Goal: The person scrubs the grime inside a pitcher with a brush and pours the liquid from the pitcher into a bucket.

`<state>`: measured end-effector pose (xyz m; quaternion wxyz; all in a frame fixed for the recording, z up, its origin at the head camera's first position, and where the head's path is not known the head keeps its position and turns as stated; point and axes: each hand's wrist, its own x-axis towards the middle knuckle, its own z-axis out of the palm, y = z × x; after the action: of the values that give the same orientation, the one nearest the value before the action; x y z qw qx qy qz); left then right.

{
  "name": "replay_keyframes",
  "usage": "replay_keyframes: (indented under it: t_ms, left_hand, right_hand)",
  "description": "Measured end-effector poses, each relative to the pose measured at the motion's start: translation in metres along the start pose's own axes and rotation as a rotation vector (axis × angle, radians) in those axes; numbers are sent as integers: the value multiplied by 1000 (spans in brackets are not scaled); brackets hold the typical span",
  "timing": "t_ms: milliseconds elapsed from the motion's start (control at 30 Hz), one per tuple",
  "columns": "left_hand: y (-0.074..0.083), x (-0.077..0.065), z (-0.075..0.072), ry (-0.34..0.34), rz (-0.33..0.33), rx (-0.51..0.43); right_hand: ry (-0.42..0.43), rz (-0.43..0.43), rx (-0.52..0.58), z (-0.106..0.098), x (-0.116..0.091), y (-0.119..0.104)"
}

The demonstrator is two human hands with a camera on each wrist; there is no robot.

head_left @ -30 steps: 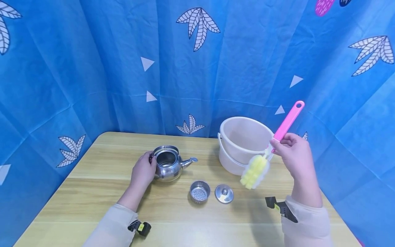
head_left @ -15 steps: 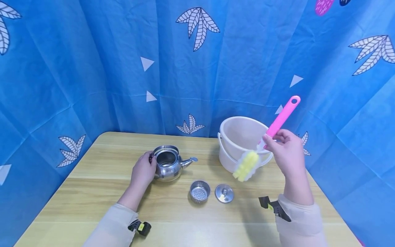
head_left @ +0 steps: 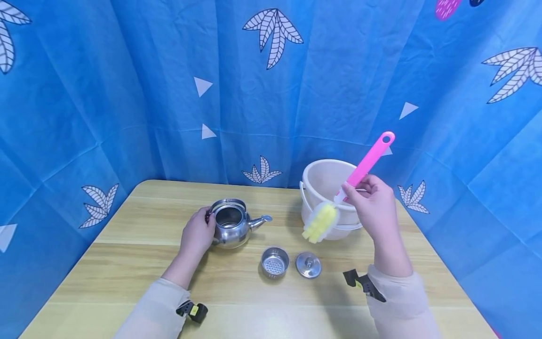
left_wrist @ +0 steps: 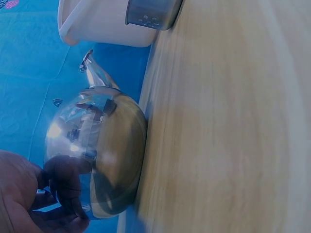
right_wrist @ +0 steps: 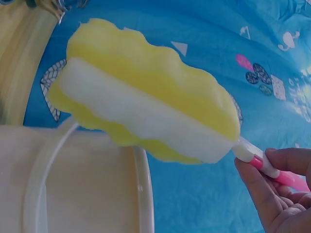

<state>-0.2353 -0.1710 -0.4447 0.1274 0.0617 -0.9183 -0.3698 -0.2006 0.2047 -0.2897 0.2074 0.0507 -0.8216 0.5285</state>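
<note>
A shiny steel teapot without its lid stands on the table, spout to the right. My left hand grips it by the handle side; in the left wrist view the curled fingers are at the pot's rounded body. My right hand pinches a sponge bottle brush by the neck of its pink handle. The yellow and white sponge head points down and left, held up in front of the bucket. A perforated steel strainer cup and a round knobbed lid lie nearer the front.
A white bucket with a bail handle stands at the back right of the wooden table, partly hidden by the brush and right hand. Blue patterned curtain hangs close around the back and sides.
My right hand has carried the brush leftward across the front of the bucket, toward the teapot. The left hand, teapot, strainer and lid have stayed in place.
</note>
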Motion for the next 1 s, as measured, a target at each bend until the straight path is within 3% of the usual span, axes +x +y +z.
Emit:
replay_keyframes:
  t_ms: [567, 1000]
  left_hand:
    - [-1, 0, 1, 15, 6, 2]
    - [-1, 1, 1, 0, -12, -2]
  right_hand:
    - [-115, -56, 0, 34, 3, -5]
    - [-126, -97, 55, 62, 3, -11]
